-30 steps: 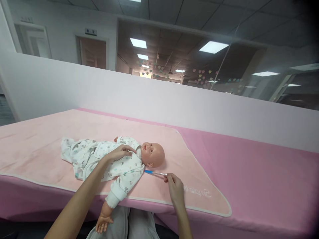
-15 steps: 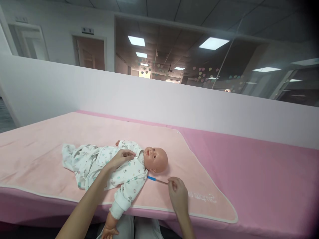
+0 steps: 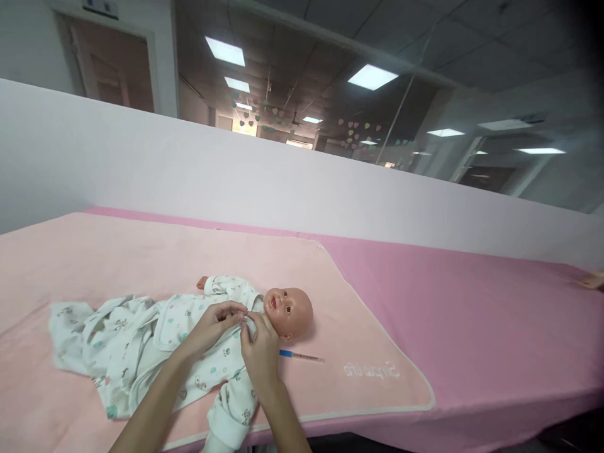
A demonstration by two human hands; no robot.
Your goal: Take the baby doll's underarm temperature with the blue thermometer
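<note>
A baby doll point(image 3: 289, 311) lies on its back, head to the right, in a white printed outfit point(image 3: 182, 314). At the chest, just below the neck, my left hand point(image 3: 221, 321) pinches the edge of the top. My right hand point(image 3: 260, 349) meets it there, its thumb and fingers closed on the same cloth near the collar. My fingers partly cover the fabric between them. Beside the doll's shoulder, a slim thermometer point(image 3: 306, 357) with a blue end lies on the mat, touched by neither hand.
A peach mat point(image 3: 372, 340) with a white border and lettering lies over a pink-covered table point(image 3: 472, 314). Behind the table runs a low white wall point(image 3: 236, 170) with glass above. Something skin-coloured point(image 3: 592, 279) shows at the far right edge.
My right hand has let go of the thermometer, leaving it on the mat, and moved left to the doll's collar. My left hand has closed on the cloth. The view has shifted right.
</note>
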